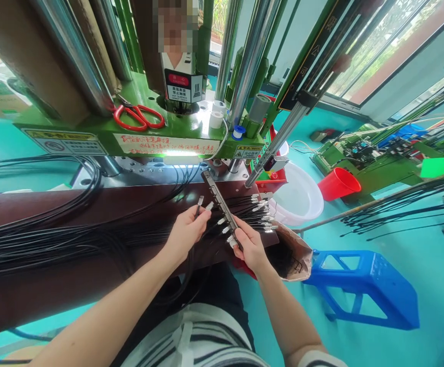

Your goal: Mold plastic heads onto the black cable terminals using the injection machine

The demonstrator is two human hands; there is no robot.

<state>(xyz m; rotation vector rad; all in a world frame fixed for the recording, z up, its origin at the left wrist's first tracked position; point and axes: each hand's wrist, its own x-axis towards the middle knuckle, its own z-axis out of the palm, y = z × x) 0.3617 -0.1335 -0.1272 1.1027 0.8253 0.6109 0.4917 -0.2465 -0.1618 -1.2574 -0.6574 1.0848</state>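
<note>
My left hand (188,228) is closed around black cables, whose metal connector ends (200,202) stick up past the fingertips. My right hand (251,247) grips the lower end of a long dark metal bar (222,203) with slots along its side. Some silvery connectors sit along the bar's lower left edge. The bar tilts up and away to the left, its far end near the press bed. Between the hands there is a small gap, with the cable ends close beside the bar. More black cables (138,235) lie on the brown bench, their metal ends (262,209) bunched behind my right hand.
A green press (138,145) with red-handled scissors (138,117) stands straight ahead. Someone is partly visible behind it. To the right are a white basin (302,193), a red bucket (338,183), a blue stool (378,285) and a paper bag (298,250).
</note>
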